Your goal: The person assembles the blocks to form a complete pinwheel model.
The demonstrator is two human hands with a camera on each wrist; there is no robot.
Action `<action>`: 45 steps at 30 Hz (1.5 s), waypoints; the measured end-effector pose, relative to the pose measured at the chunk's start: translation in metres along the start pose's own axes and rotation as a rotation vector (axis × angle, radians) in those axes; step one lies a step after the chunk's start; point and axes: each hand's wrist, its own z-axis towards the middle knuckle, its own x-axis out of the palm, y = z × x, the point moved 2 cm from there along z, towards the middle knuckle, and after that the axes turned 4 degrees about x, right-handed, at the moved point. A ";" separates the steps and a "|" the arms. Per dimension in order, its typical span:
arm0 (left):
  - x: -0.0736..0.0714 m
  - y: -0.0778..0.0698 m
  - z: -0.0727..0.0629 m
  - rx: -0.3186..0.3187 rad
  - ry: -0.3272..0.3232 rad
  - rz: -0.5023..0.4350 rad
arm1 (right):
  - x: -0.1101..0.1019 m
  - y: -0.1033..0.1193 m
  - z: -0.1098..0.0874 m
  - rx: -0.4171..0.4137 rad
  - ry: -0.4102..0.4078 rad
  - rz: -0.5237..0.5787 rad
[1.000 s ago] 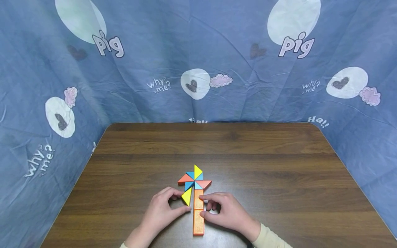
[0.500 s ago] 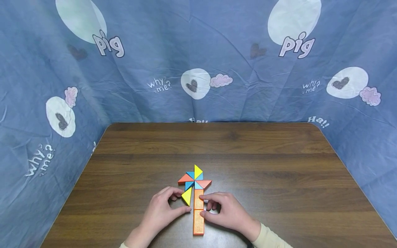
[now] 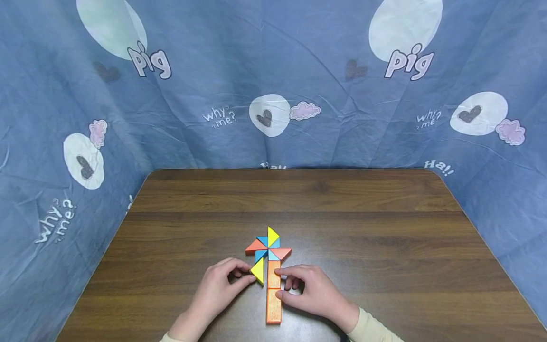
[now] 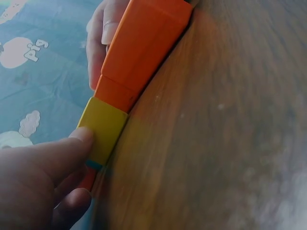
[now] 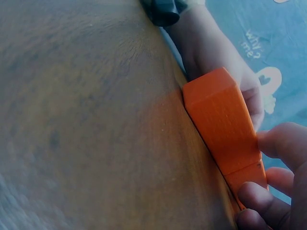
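My left hand (image 3: pixel 222 284) holds a yellow triangular block (image 3: pixel 258 270) by its left corner, thumb and forefinger on its two left edges. In the left wrist view the thumb lies against the yellow block's (image 4: pixel 103 129) side. Just right of it, two orange rectangular blocks (image 3: pixel 274 306) stand end to end in a column. My right hand (image 3: pixel 314 289) touches that column's right side, forefinger on the upper block and thumb on the lower one. Above, blue, yellow and red triangular blocks (image 3: pixel 273 236) form a pinwheel shape.
All the blocks lie on a dark wooden table (image 3: pixel 363 213). A blue printed cloth (image 3: pixel 179 95) hangs behind the table and along both sides. In the right wrist view, a dark object (image 5: pixel 163 12) shows near a wrist.
My left thumb has moved up from beside the orange column onto the yellow block. That block has turned slightly, its right edge now nearly parallel to the column. The right hand stays put.
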 end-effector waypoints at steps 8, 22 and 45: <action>0.002 0.000 0.002 -0.019 0.006 -0.001 | 0.000 0.000 0.000 -0.016 0.001 0.012; 0.005 -0.002 0.005 -0.034 -0.008 0.041 | 0.000 0.000 0.000 0.003 0.010 0.010; 0.007 -0.005 0.007 -0.084 -0.025 0.066 | -0.001 0.000 -0.001 -0.002 0.007 0.011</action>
